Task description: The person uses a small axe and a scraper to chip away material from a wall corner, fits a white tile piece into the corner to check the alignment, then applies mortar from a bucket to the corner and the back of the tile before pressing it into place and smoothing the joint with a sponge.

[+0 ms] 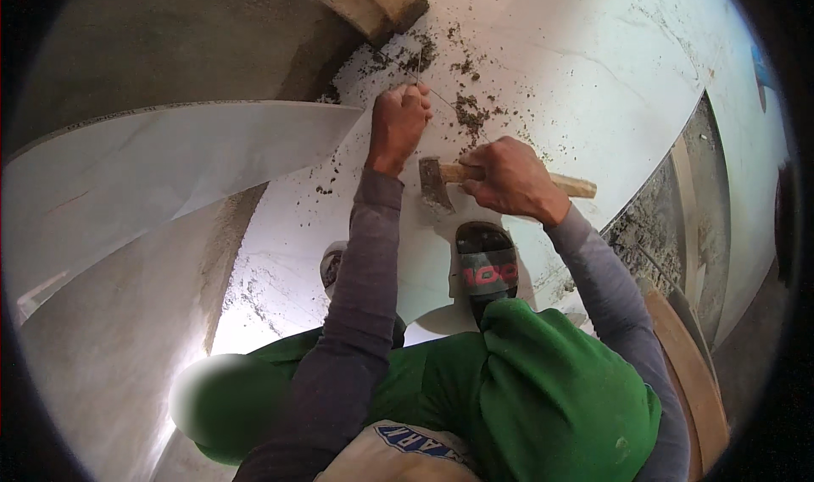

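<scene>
My left hand (400, 128) is closed in a pinch low over the white marble-patterned floor slab (585, 66). A thin line (444, 100), string or wire, runs from its fingertips; one part goes up toward a wooden block and another slants toward my right hand. My right hand (513, 178) is wrapped round the wooden handle of a hammer (435, 185). The hammer's worn, mortar-stained head points left, and its handle end sticks out to the right of my fist. Whether the right fingers also grip the line is hard to see.
Grey mortar crumbs (471, 113) are scattered over the slab. A white tile panel (178, 147) juts in from the left, near a concrete wall (186, 41). The wooden block (394, 3) stands at the far edge. My sandalled foot (487, 261) rests below the hammer; timber (691, 380) lies right.
</scene>
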A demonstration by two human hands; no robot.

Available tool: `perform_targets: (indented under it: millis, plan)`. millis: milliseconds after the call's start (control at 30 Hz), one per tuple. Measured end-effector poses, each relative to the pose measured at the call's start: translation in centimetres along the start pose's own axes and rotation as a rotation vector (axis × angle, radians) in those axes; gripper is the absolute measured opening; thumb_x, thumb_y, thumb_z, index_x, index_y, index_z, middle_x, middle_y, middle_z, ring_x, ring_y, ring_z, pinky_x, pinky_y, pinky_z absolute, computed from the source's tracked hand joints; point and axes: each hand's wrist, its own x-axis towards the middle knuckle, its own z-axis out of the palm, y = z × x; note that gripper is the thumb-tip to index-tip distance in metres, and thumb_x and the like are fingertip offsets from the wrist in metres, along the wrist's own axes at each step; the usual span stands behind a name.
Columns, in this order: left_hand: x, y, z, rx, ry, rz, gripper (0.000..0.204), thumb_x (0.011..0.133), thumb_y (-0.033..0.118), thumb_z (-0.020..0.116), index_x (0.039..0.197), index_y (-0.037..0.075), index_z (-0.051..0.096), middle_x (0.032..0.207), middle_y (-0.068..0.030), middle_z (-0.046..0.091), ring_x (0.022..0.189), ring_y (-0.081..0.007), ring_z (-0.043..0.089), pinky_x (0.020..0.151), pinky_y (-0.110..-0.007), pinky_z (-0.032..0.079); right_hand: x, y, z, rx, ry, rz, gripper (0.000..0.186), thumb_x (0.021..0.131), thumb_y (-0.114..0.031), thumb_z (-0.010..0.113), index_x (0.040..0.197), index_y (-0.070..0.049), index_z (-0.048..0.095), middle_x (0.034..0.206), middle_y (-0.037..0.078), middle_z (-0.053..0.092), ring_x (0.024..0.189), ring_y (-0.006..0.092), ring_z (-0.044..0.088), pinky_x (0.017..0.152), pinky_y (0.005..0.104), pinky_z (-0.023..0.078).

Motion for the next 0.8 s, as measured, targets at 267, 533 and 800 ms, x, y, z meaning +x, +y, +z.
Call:
perform_targets:
  millis: [267,533,800]
  plan:
    - [1.8,-0.6,-1.4,-0.021,0.087,0.1,0.041,0.106,0.026,0.051,0.119,-0.008,0.068,0.084,-0.002,0.066,0.075,-0.0102,0.062,0.07,-0.028,0.052,-2.4,0.1,0.1,0.093,0.051,0.057,0.027,0.078,-0.024,0.077,0.098,-0.005,0.078,0.081,0.02,0.073,0.077,0.0406,0.071,0.075,0.049,0.058]
    - [-2.1,2.2,0.6,0.131,0.127,-0.007,0.039,0.103,0.026,0.057,0.118,-0.008,0.07,0.093,-0.013,0.072,0.084,-0.0196,0.069,0.078,-0.034,0.055,-4.2,2.2,-0.5,0.194,0.087,0.152,0.037,0.079,-0.022,0.082,0.109,0.0,0.078,0.092,0.022,0.077,0.082,0.033,0.076,0.08,0.0412,0.06]
    - [-2.7,0.9,5.6,0.461,0.215,0.196,0.034,0.094,0.024,0.068,0.116,-0.001,0.074,0.11,-0.0256,0.07,0.103,-0.0371,0.069,0.093,-0.045,0.054,-8.3,9.4,-1.0,0.511,0.596,0.481,0.041,0.086,-0.023,0.084,0.115,0.005,0.077,0.096,0.015,0.078,0.084,0.0178,0.072,0.076,0.0327,0.058]
